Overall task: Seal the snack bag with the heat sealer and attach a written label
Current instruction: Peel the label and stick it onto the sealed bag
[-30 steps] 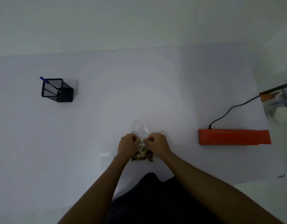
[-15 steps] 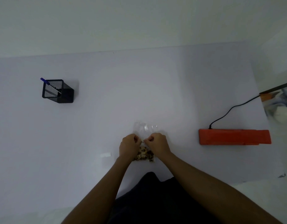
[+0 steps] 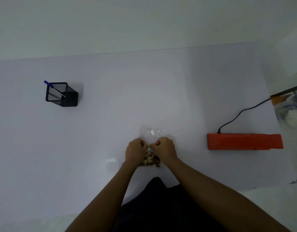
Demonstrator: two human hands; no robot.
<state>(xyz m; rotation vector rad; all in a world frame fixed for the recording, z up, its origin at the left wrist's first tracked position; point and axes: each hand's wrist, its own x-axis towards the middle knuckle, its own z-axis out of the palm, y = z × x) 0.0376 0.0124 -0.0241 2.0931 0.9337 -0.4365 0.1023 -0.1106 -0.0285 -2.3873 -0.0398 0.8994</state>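
A clear snack bag (image 3: pixel 151 133) with brown snacks in its lower part lies on the white table, near the front middle. My left hand (image 3: pixel 135 152) and my right hand (image 3: pixel 164 149) pinch the bag at its middle, fingertips almost touching, with the empty top sticking out beyond them. The orange heat sealer (image 3: pixel 244 141) lies shut to the right, its black cord (image 3: pixel 241 114) running off the table edge. A small white label (image 3: pixel 111 160) lies just left of my left wrist. A blue pen (image 3: pixel 51 85) stands in a black mesh holder (image 3: pixel 61 94) at the far left.
The white table (image 3: pixel 161 89) meets a pale wall at the back. Cluttered items (image 3: pixel 288 104) sit beyond the table's right edge. My dark clothing (image 3: pixel 161 206) fills the front centre between my forearms.
My hands have stayed on the bag, squeezing slightly closer together at its middle. Nothing else on the table has moved.
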